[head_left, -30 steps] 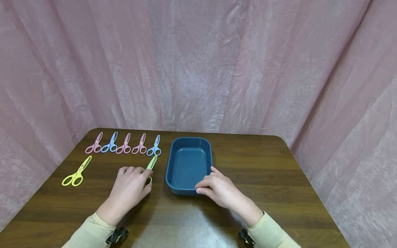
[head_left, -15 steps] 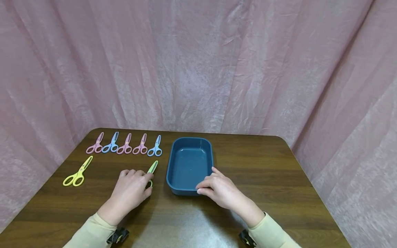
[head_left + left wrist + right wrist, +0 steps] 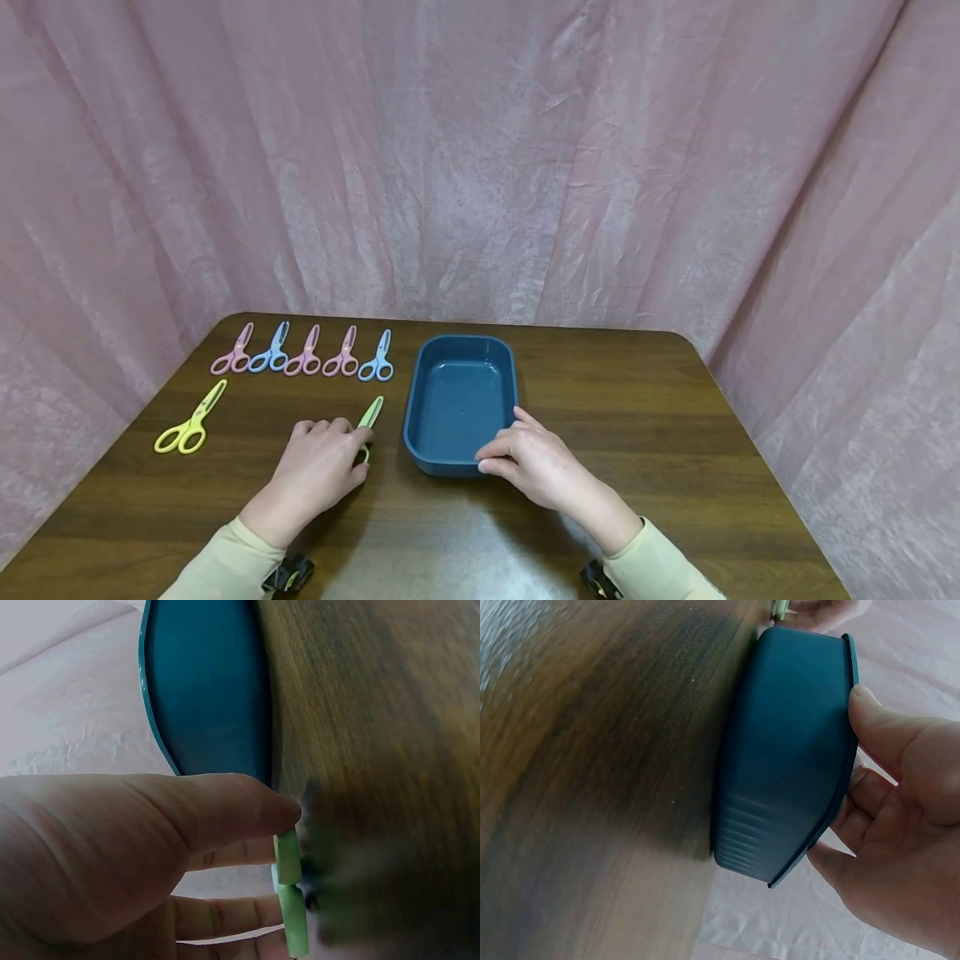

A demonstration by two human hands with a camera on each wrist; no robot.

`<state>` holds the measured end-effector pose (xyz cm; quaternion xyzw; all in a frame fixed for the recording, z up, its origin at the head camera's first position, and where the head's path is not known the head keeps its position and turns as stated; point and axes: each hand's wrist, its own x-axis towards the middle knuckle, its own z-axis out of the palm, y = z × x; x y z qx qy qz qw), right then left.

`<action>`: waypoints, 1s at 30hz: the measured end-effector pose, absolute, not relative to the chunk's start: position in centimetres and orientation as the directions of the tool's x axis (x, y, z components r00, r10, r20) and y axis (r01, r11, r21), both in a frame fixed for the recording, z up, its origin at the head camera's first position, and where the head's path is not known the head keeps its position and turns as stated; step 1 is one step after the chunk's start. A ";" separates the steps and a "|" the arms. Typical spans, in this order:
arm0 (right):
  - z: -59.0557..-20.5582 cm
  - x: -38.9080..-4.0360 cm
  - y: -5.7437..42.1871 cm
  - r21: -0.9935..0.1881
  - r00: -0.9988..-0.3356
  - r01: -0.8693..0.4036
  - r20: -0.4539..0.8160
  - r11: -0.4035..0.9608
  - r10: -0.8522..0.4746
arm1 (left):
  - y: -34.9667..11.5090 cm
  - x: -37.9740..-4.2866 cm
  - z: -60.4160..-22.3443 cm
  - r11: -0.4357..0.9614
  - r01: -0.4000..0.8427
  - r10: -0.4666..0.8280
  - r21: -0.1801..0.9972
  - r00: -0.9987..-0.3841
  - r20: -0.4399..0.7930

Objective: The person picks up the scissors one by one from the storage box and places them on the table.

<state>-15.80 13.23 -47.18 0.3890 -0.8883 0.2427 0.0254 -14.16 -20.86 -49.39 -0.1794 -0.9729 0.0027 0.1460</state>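
My left hand (image 3: 317, 469) pinches a pair of light green scissors (image 3: 372, 410) low over the table, left of the blue tray. The blades point away from me; the fingers partly cover the handles. In the left wrist view the thumb and fingers grip the green scissors (image 3: 295, 919) by the handle. My right hand (image 3: 536, 460) holds the near right corner of the deep blue tray (image 3: 447, 465), thumb and fingers at its rim. The tray's inside shows bare, and in the right wrist view its side wall (image 3: 780, 742) stands on the table.
Along the back left lies a row of scissors: pink (image 3: 239, 354), blue (image 3: 273, 353), pink (image 3: 307, 354), pink (image 3: 344, 354) and blue (image 3: 379, 362). Yellow scissors (image 3: 191, 423) lie nearer, at the left. A pink curtain (image 3: 480, 167) hangs behind the wooden table (image 3: 637, 417).
My left hand has drawn the green scissors a little toward me, away from the row of scissors. My right hand stays at the tray's corner.
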 end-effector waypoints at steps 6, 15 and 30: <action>-47.1 -15.8 13.2 -0.407 -0.688 -0.712 0.240 0.572 -0.685 | -20.8 -14.0 -49.4 0.941 0.335 0.335 -0.040 -0.910 0.246; -47.1 -15.7 13.3 -0.418 -0.688 -0.709 0.233 0.568 -0.687 | -20.7 -13.6 -48.8 0.943 0.331 0.332 -0.042 -0.918 0.216; -47.1 -15.8 13.2 -0.408 -0.692 -0.708 0.237 0.576 -0.682 | -20.5 -11.8 -48.4 0.926 0.369 0.377 -0.074 -0.913 0.154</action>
